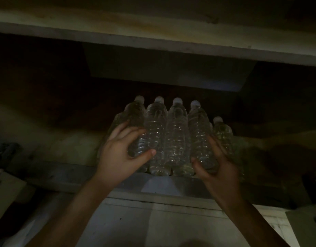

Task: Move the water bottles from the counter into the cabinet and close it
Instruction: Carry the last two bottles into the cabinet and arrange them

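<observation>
Water bottles stand upright in a row on the cabinet shelf, near its front edge. Our left hand curls its fingers round the leftmost bottle. Our right hand grips the fourth bottle, thumb in front. Two bottles stand between our hands, and a fifth bottle stands just beside the right fingers.

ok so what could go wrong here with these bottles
1. The row stands at the shelf's front edge; the two middle bottles, held by neither hand, could tip out.
2. The left hand grips the leftmost bottle and the right hand the fourth bottle; pushing could knock the far-right bottle.
3. It's dark, so gaps are hard to judge.
</observation>
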